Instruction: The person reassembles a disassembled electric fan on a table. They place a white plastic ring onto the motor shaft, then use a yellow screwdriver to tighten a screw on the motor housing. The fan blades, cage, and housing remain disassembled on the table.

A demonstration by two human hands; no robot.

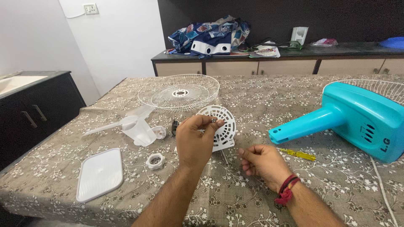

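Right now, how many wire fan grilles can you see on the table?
2. One grille lies flat at the table's far middle, beyond the left hand. The other is at the right edge behind the teal fan body, mostly hidden. More may lie out of view.

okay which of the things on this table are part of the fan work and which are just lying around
In the work: small metal part pinched in the left hand; right hand; white vented cover; wire fan guard; teal fan body; yellow screwdriver; white ring nut.

Lying about: patterned cloth; magazines.
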